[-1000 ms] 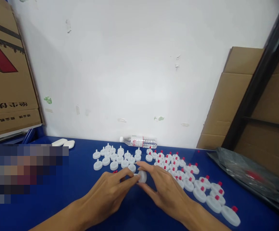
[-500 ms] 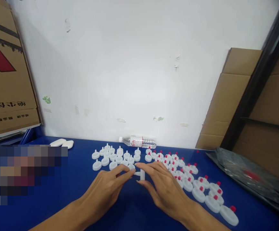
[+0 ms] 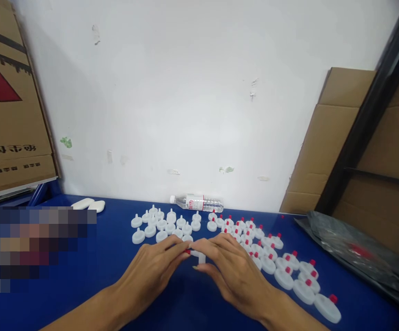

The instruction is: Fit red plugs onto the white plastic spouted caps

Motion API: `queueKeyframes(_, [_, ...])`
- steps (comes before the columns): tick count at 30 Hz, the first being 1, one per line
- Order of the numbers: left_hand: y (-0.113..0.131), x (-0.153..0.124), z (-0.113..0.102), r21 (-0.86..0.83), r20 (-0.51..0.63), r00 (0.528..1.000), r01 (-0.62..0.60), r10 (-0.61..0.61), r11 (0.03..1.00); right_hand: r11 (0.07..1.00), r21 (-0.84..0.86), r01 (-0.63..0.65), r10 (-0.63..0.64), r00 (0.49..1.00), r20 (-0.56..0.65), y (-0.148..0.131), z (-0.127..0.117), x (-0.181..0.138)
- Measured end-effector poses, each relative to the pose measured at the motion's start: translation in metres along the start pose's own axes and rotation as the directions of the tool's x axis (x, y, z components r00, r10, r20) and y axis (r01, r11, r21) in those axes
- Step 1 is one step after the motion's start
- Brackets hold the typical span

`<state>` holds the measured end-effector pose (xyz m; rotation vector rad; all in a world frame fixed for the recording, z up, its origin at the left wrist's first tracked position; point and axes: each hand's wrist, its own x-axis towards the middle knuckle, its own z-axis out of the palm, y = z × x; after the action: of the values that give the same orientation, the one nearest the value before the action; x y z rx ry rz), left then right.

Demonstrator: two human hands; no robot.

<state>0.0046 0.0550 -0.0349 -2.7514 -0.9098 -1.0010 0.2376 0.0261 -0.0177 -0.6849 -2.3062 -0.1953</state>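
Note:
In my right hand (image 3: 235, 266) a white spouted cap (image 3: 202, 258) is held edge-on between thumb and fingers, its spout pointing left. My left hand (image 3: 153, 266) pinches a small red tip (image 3: 187, 251) at the end of that spout; the fingers partly cover it. Beyond my left hand stand several white spouted caps with bare spouts (image 3: 138, 236). Many similar caps with red tips (image 3: 304, 291) spread in a band beyond and to the right of my right hand.
A clear plastic bottle (image 3: 215, 205) lies against the wall at the back of the blue table (image 3: 113, 248). Two white objects (image 3: 97, 207) rest at the back left beside a blurred patch. Dark plastic bags (image 3: 364, 257) lie on the right. Cardboard (image 3: 13, 128) stands at the left.
Red now shows at my left fingertips, by the spout's end. The held cap has shifted slightly down and left, and my fingers have closed in around it.

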Motion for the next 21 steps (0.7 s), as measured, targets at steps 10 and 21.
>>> queueKeyframes(10, [0.014,-0.006,-0.008,-0.246,0.045,0.998,0.060,-0.050,0.968,1.000,0.029,-0.003,0.004,0.998,-0.063,-0.015,0.005,-0.001])
queueKeyframes(21, [0.015,-0.002,-0.013,-0.239,0.117,0.993,0.041,-0.013,0.970,0.997,-0.059,0.050,-0.050,0.999,0.001,-0.019,0.012,0.001])
